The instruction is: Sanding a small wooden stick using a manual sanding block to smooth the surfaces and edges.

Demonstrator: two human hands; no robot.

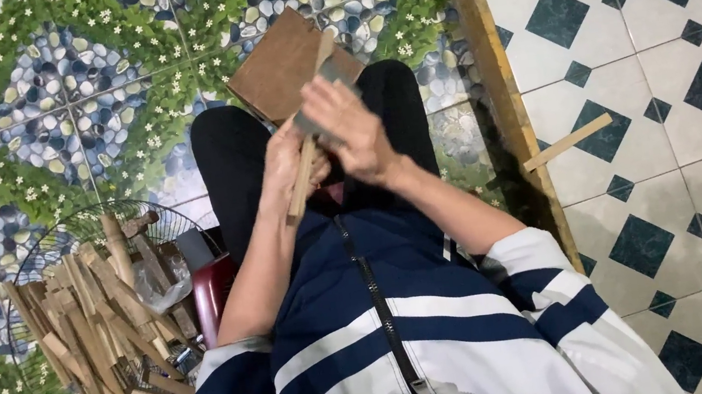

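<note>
My left hand (289,153) grips a thin wooden stick (305,176) that runs upright from my lap toward my knees. My right hand (351,129) is closed on a flat grey blade (336,71) pressed against the upper part of the stick. Both hands work above my black-trousered legs (230,159). A brown wooden block (277,64) rests on my knees just beyond the hands. How the blade's handle looks is hidden under my right fingers.
A round wire basket (46,248) at lower left holds several wooden sticks (92,326) and a plastic bag. A red stool edge (211,289) shows beside my left elbow. A long wooden plank (501,87) lies along the tile border; one loose stick (568,142) lies on the diamond-patterned tiles.
</note>
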